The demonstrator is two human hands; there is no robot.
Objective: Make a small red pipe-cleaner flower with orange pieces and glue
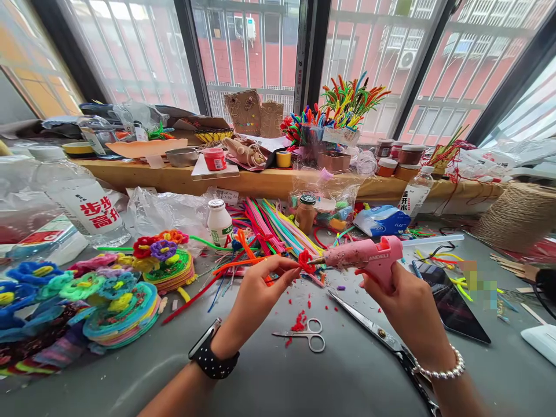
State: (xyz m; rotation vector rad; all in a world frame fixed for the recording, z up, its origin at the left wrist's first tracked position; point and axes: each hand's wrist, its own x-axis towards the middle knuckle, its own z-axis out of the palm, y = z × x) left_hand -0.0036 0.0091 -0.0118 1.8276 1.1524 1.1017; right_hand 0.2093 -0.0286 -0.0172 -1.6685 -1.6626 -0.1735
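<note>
My left hand (271, 284) pinches a small red fuzzy pipe-cleaner piece (306, 262) between thumb and fingertips. In my right hand (403, 301) is a pink hot glue gun (365, 259), its metal nozzle pointing left and at or very close to the red piece. Whether the nozzle touches it I cannot tell. Below my hands lie small scissors (307, 334) with red fuzz clippings (299, 320) beside them. Large scissors (377, 330) lie slanted under my right wrist.
Pipe-cleaner flowers (117, 289) crowd the left. A bundle of pipe cleaners (264, 226), a white bottle (220, 223) and a brown jar (305, 213) stand behind. A black tablet (456, 304) and a twine spool (515, 217) are on the right. A cluttered wooden ledge (260, 179) runs along the windows.
</note>
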